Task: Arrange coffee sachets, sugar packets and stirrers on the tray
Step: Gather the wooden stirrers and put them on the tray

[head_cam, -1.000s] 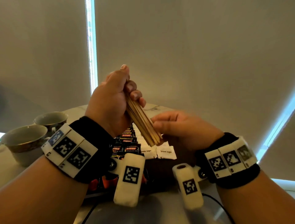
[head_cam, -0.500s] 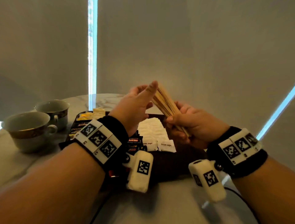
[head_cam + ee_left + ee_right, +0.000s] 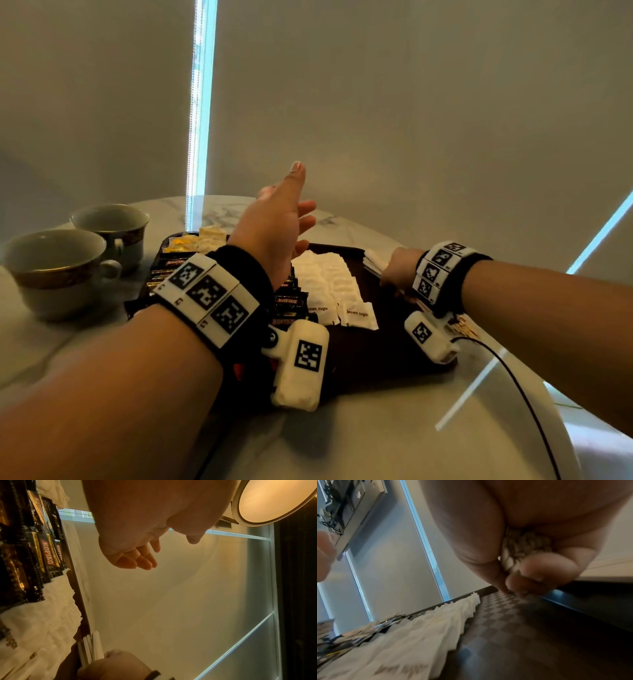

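My right hand (image 3: 397, 270) grips a bundle of wooden stirrers (image 3: 372, 262) low over the right side of the dark tray (image 3: 394, 359). In the right wrist view its fingers (image 3: 544, 568) curl round the stirrers (image 3: 520, 547) just above the checkered tray floor (image 3: 513, 628). My left hand (image 3: 294, 205) hovers open and empty above the tray's middle, fingers (image 3: 137, 559) spread. Black coffee sachets (image 3: 287, 301) lie in rows on the tray's left. White sugar packets (image 3: 329, 284) overlap in the middle. The stirrer tips (image 3: 93, 646) show in the left wrist view.
Two cups (image 3: 58, 267) (image 3: 113, 226) stand on the marble table (image 3: 359, 438) left of the tray. Yellow and pale packets (image 3: 195, 240) lie at the tray's back left. A black cable (image 3: 520, 394) runs across the table at the right. Grey blinds stand behind.
Both hands held the stirrer bundle up in the air before. The left hand has let go and opened; the right hand has carried the bundle down to the tray's right side.
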